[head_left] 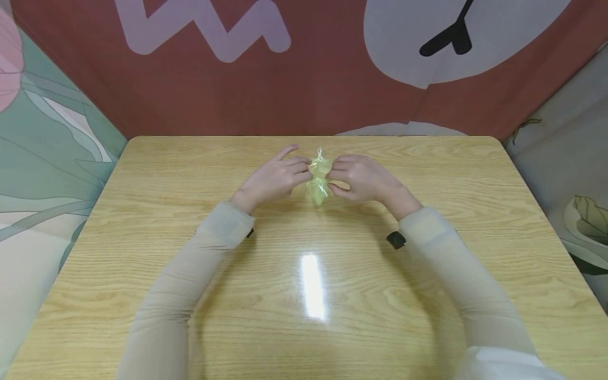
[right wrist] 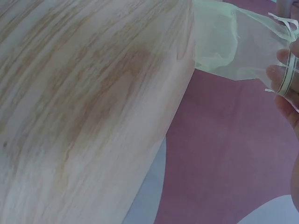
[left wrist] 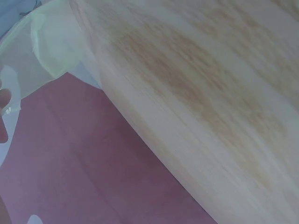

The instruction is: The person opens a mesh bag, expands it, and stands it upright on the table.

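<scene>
A small sheer yellow-green drawstring pouch (head_left: pixel 319 191) is held up between both hands near the table's far edge. My left hand (head_left: pixel 273 179) pinches its left side, index finger raised. On the opposite side, my right hand (head_left: pixel 364 179) grips the pouch by its gathered mouth. The right wrist view shows the see-through mesh (right wrist: pixel 229 42), with a pale cord (right wrist: pixel 282 19) at the mouth beside the right fingers (right wrist: pixel 277 72). In the left wrist view the pouch (left wrist: pixel 49 51) appears at upper left, and only a bit of the left hand shows at the edge.
The wood-grain table (head_left: pixel 313 348) spreads beneath both arms, with a bright light reflection near its middle. Behind it hangs a red-brown printed cloth (head_left: pixel 313 89). Patterned coverings (head_left: pixel 52 142) stand at the left, and a grey one (head_left: pixel 565 126) at the right.
</scene>
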The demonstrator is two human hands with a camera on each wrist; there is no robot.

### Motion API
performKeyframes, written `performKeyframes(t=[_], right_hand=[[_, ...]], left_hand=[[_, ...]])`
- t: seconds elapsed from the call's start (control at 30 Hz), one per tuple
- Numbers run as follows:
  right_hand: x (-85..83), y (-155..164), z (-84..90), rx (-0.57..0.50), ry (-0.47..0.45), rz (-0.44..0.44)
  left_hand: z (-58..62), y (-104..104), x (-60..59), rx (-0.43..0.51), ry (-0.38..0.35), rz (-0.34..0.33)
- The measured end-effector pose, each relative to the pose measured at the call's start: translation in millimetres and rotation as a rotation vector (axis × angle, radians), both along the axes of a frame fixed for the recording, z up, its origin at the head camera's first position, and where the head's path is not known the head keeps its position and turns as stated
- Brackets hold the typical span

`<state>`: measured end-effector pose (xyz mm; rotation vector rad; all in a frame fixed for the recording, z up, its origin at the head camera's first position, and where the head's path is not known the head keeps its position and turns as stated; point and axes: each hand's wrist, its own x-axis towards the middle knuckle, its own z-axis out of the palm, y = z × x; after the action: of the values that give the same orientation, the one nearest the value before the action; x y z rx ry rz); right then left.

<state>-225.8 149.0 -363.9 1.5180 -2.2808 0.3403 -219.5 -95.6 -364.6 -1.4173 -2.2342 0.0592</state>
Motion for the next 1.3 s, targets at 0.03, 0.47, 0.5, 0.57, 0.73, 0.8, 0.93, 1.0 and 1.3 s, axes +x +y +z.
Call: performKeyframes(t=[0.03,0.47,0.5,0.57,0.73,0.8,0.93,1.0,1.3], right_hand=[[-0.1,0,-0.4,0.000,-0.004,-0.003],[0.5,1,-3.0,0.001,-0.014,-0.023],[0.5,1,-3.2,0.003,-0.011,-0.025],[0.5,1,-3.8,0.003,-0.007,-0.028],[0.1,0,-6.0,-0.013,-0.006,-0.025],[-0.2,-1,-7.2,-0.023,0.001,-0.019],[-1.3,-2,-9.5,-0.060,0.023,-0.005],[-2.0,-3,-10.5,-0.084,0.023,0.001],[-3.5,-3,-12.4,-0.137,0.042,-0.006]], left_hand=[[0.1,0,-0.1,0.000,-0.001,-0.001],[-1.0,1,-2.0,0.005,-0.017,-0.012],[-1.2,1,-2.0,0.004,-0.014,-0.012],[-0.8,1,-1.3,0.000,-0.002,-0.012],[-1.4,2,-0.7,0.021,0.039,-0.016],[-2.4,3,-1.0,0.044,0.043,-0.020],[-3.9,5,-1.9,0.085,0.026,-0.016],[-4.4,6,-2.2,0.100,0.014,-0.006],[-5.5,5,-3.4,0.131,-0.024,0.024]])
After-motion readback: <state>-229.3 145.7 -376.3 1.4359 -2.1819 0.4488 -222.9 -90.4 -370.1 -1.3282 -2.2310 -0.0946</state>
